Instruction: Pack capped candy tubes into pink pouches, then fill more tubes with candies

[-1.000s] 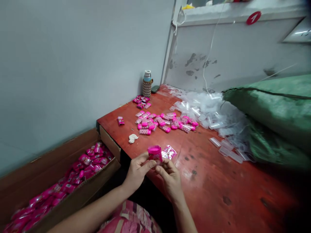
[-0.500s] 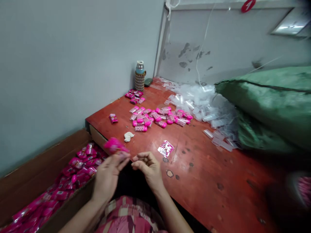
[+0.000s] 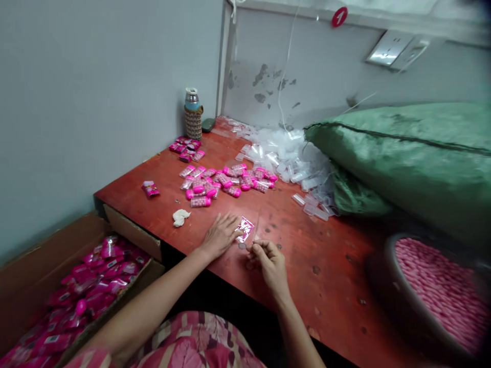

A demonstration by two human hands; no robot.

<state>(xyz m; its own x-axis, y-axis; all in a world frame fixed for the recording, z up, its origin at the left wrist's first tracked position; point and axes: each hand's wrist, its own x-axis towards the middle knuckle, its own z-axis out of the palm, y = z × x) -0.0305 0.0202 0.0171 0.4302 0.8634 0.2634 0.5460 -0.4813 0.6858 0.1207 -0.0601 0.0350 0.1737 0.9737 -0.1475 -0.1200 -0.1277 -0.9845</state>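
Left hand (image 3: 220, 236) lies flat, unclenched, touching a packet (image 3: 244, 229) on the red table (image 3: 345, 276) by grey walls (image 3: 95, 92).

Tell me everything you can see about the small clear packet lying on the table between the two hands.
The small packet is a flat, glossy pouch of clear film with pink print or contents; details are too small to read. It lies flat on the red table near its front edge. The left hand rests flat beside it, fingertips touching its left edge. The right hand, fingers curled, is just below it; contact cannot be told.
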